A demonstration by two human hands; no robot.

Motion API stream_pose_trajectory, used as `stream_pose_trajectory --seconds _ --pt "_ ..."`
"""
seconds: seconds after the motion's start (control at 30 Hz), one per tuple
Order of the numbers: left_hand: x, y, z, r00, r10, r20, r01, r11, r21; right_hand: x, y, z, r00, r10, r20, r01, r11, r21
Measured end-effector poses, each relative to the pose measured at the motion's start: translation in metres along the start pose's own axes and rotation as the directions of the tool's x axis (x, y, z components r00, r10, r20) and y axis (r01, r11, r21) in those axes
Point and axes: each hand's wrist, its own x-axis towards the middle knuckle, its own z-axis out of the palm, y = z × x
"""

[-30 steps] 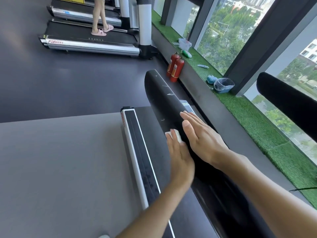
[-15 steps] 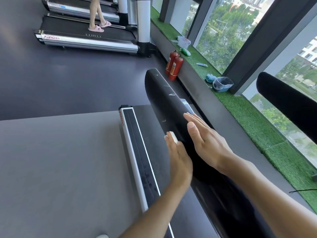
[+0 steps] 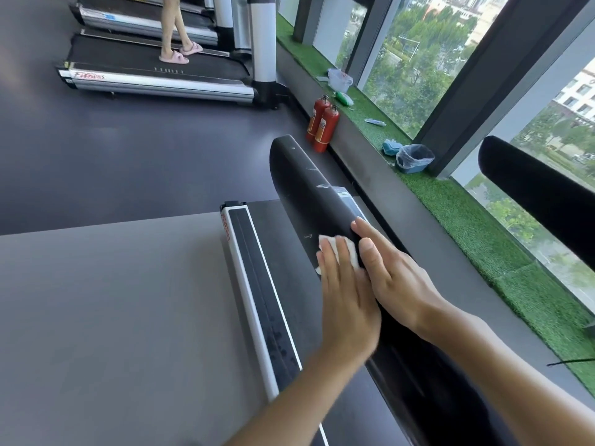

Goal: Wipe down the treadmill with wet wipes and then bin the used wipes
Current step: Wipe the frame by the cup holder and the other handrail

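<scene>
Near right on one treadmill handrail [image 3: 302,181]: my left hand [image 3: 347,300] flat, pressing one wipe [image 3: 352,255], my right hand [image 3: 396,278] flat beside it; two fire extinguishers [image 3: 322,127] far off.

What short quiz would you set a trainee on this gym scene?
1. True or false: the left hand presses a white wipe against the black handrail.
2. How many red fire extinguishers are in view?
3. Where does the lined bin sit: A, on the green turf strip; B, on the treadmill belt?
Key: 1 true; 2 two; 3 A.
</scene>
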Motion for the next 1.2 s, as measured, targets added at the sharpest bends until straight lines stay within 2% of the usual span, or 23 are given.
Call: stream_pose_trajectory --seconds 0.07,0.1,0.17,0.23,0.33,0.43,0.5,0.6,0.63,0.7,0.8,0.87,0.93,0.97,1.03,1.13,1.17,1.2 --pt "0.032 -0.011 -0.003 0.970 -0.221 0.102 0.225 0.974 -0.027 0.000 0.000 0.000 1.000 -0.012 0.010 0.012 1.000 -0.028" --pt "0.042 -0.013 -0.004 0.952 -0.283 0.118 0.289 0.957 -0.040 0.001 0.000 0.000 1.000 -0.023 0.018 0.024 0.999 -0.046" --pt "0.032 -0.003 -0.008 0.958 -0.276 0.074 0.281 0.956 -0.083 0.006 -0.001 0.000 0.997 -0.073 0.016 0.074 0.994 -0.081" --pt "-0.004 0.017 -0.014 0.965 -0.229 0.129 0.253 0.944 -0.211 0.019 -0.004 0.000 0.993 -0.120 -0.011 0.118 0.987 -0.111" --pt "-0.008 0.006 -0.011 0.969 -0.210 0.132 0.238 0.938 -0.251 0.045 -0.010 0.005 0.990 -0.143 -0.012 0.140 0.980 -0.143" --pt "0.046 -0.029 -0.013 0.935 -0.318 0.157 0.345 0.917 -0.199 0.057 -0.014 0.014 0.992 -0.127 0.024 0.129 0.968 -0.216" --pt "0.045 -0.037 -0.008 0.925 -0.358 0.124 0.376 0.911 -0.170 0.056 -0.014 0.016 0.993 -0.117 0.028 0.120 0.958 -0.260" --pt "0.010 -0.012 -0.013 0.906 -0.359 0.222 0.419 0.832 -0.363 0.054 -0.016 0.014 0.995 -0.098 0.022 0.100 0.966 -0.237" --pt "0.005 -0.012 -0.011 0.918 -0.327 0.223 0.391 0.838 -0.381 0.054 -0.017 0.013 0.995 -0.092 0.027 0.096 0.967 -0.234" --pt "0.026 -0.028 -0.010 0.909 -0.369 0.192 0.415 0.838 -0.354 0.054 -0.018 0.013 0.995 -0.088 0.037 0.095 0.964 -0.248" --pt "0.067 -0.053 -0.013 0.847 -0.507 0.158 0.531 0.797 -0.286 0.053 -0.018 0.014 0.995 -0.092 0.037 0.098 0.959 -0.267" --pt "0.065 -0.050 -0.013 0.833 -0.499 0.238 0.552 0.779 -0.297 0.052 -0.018 0.014 0.995 -0.091 0.037 0.098 0.958 -0.270" --pt "0.032 -0.042 -0.002 0.895 -0.378 0.238 0.443 0.822 -0.358 0.053 -0.017 0.014 0.995 -0.097 0.035 0.103 0.958 -0.269" --pt "0.020 -0.039 0.001 0.901 -0.372 0.225 0.432 0.824 -0.367 0.053 -0.016 0.014 0.994 -0.100 0.035 0.106 0.956 -0.273" --pt "0.031 -0.042 0.000 0.887 -0.440 0.140 0.458 0.806 -0.375 0.054 -0.016 0.016 0.993 -0.106 0.047 0.115 0.948 -0.297" --pt "0.083 -0.045 -0.018 0.811 -0.547 0.209 0.584 0.737 -0.338 0.057 -0.017 0.015 0.993 -0.110 0.041 0.117 0.958 -0.263" --pt "0.088 -0.037 -0.022 0.803 -0.560 0.203 0.593 0.719 -0.362 0.061 -0.018 0.013 0.993 -0.114 0.027 0.117 0.965 -0.233" --pt "0.083 -0.024 -0.026 0.827 -0.530 0.188 0.560 0.743 -0.366 0.066 -0.019 0.012 0.993 -0.118 0.012 0.118 0.971 -0.208"
